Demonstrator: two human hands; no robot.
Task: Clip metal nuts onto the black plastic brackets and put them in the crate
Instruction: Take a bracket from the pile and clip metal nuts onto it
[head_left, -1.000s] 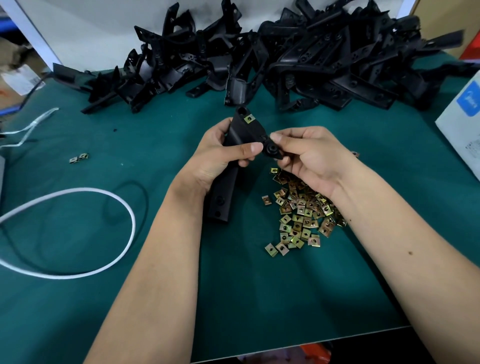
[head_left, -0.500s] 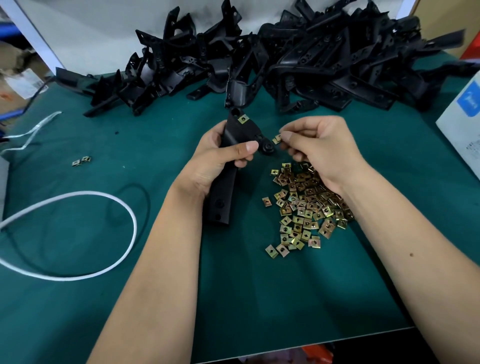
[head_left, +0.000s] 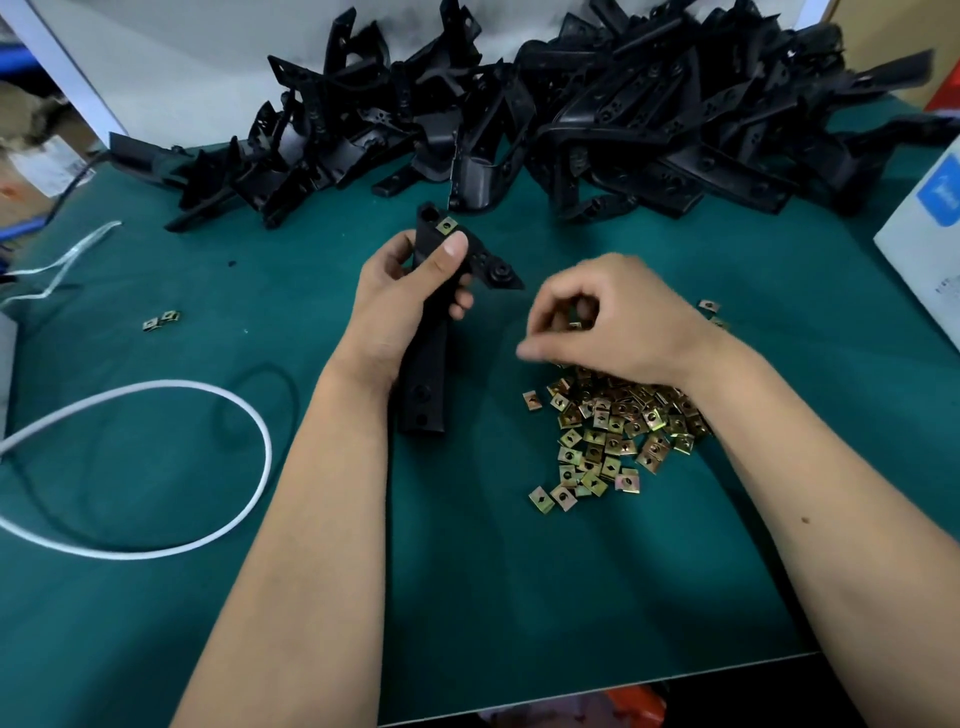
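1. A green table (head_left: 156, 623) seen from above, with a person's two bare forearms reaching in from the near edge.
2. The left hand (head_left: 410, 301) grips a long black plastic bracket (head_left: 428, 374), fingers and thumb wrapped round its upper part, its lower end pointing toward the viewer.
3. One brass-coloured metal nut (head_left: 446, 225) is clipped near the bracket's top, just above the thumb.
4. The right hand (head_left: 618, 322), blurred, hovers over a pile of loose metal nuts (head_left: 613, 436) to the right of the bracket. Its fingers are curled and seem to pinch a small nut, though the blur makes this uncertain.
5. The two hands are apart.
6. A large heap of black brackets (head_left: 597, 114) lies along the far side of the table.
7. A looped white cord (head_left: 218, 530) lies at the left, with two stray nuts (head_left: 160, 320) beyond it.
8. A white box (head_left: 924, 249) sits at the right edge.
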